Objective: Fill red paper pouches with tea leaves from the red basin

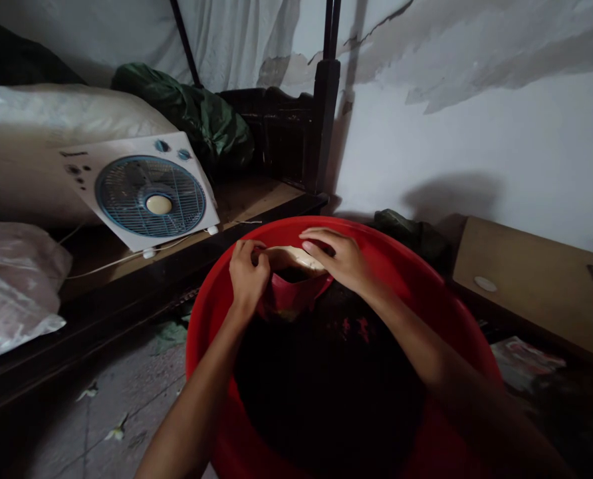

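A large red tub (207,313) in front of me holds a dark mass. Near its far side sits a red bag-like container (291,293) with a pale inner face and dark stuff inside its mouth. My left hand (249,269) has its fingers curled over the left edge of this container, gripping it. On the other side, my right hand (339,256) lies over the right edge, fingers stretched out and the thumb apart from them by the pale rim. Some small pink bits (354,327) show on the dark mass. The container's lower part is hidden.
At the left, a white box fan (151,193) leans against a big pale sack (77,110) on a dark wooden bed frame (271,219). A brown board (536,279) lies at the right by the wall. Fallen white flowers (117,429) dot the floor tiles.
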